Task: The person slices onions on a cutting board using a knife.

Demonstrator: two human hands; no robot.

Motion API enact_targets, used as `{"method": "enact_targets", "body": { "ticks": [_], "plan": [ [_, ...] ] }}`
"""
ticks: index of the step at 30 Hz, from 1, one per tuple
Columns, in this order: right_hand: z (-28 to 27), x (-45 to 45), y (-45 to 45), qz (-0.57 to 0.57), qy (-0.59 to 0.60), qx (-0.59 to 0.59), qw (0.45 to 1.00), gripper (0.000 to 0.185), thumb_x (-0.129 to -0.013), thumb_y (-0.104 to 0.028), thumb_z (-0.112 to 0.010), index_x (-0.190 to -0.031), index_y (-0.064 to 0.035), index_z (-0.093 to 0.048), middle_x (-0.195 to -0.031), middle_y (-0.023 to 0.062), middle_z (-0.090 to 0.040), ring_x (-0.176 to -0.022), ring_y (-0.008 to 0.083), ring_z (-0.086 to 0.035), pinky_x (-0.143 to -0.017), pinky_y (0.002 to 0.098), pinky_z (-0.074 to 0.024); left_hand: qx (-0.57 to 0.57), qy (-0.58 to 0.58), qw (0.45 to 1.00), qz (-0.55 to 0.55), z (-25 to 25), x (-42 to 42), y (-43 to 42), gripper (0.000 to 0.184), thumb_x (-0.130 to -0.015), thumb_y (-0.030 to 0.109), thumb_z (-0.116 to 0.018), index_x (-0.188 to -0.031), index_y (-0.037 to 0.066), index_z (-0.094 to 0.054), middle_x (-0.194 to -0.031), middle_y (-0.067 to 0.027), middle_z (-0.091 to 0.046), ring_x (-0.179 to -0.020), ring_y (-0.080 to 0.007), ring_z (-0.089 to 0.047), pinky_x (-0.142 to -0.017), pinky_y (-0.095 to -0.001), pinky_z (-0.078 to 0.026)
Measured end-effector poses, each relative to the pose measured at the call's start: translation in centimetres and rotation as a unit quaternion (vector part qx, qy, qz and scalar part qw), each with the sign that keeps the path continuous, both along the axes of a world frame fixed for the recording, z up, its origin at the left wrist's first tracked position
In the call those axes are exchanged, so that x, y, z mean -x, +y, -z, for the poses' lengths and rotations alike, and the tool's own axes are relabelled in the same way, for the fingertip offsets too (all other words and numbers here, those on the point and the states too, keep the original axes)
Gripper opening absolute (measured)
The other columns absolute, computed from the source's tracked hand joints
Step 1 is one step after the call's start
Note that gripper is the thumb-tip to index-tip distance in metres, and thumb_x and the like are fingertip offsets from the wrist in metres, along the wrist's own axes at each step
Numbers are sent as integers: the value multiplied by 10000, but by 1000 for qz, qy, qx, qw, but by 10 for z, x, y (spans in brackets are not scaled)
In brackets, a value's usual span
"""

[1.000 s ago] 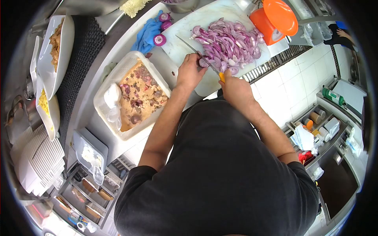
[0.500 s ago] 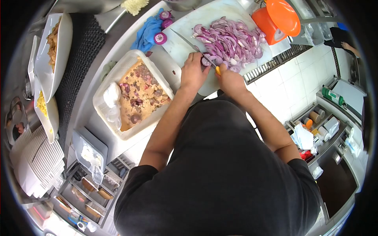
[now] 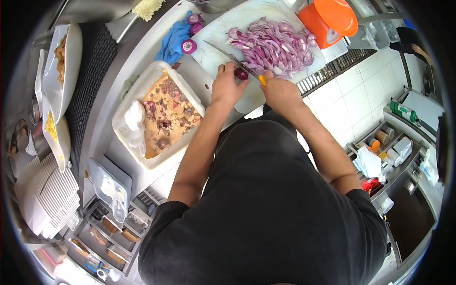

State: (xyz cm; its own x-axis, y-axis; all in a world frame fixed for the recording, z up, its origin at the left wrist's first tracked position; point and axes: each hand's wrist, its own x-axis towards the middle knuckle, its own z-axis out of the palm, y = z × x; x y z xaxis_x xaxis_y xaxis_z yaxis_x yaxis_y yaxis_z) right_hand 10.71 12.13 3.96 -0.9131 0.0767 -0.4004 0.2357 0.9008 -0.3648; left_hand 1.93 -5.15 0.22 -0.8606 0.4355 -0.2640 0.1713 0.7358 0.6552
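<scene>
The right hand (image 3: 282, 94) is closed on the yellow handle of the knife (image 3: 231, 58). The left hand (image 3: 227, 87) bends down, its grip pinching the dark onion piece (image 3: 241, 73) on the white board (image 3: 209, 59). Both arms reach forward.

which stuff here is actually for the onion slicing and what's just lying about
In use:
- left hand, steadying the onion piece
- right hand, on the knife
- cutting board
- sliced onion
- cut onion by the board, probably

Seemingly just lying about:
- blue cloth
- orange scale
- stacked plates
- green bottle
</scene>
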Motion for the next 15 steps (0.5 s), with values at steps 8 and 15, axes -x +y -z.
{"method": "enact_targets", "body": {
  "ticks": [8,15],
  "plan": [
    [23,-8,-14,18,-24,29,999,346,-1044,-298,-615,-1156,15,-523,-825,208,-737,-791,417,-748,-703,527,-584,-64,30,998,0,14,2,-7,309,-856,37,-813,-1124,9,-661,-1059,-133,-672,-892,-255,-727,-808,-366,-608],
    [-12,8,-8,-7,-34,15,999,379,-1052,-314,-599,-1180,35,-525,-860,225,-744,-822,425,-750,-727,530,-588,-73,11,997,5,17,8,-8,306,-855,77,-815,-1111,35,-653,-1061,-125,-676,-910,-287,-722,-818,-406,-586]
  ]
}}
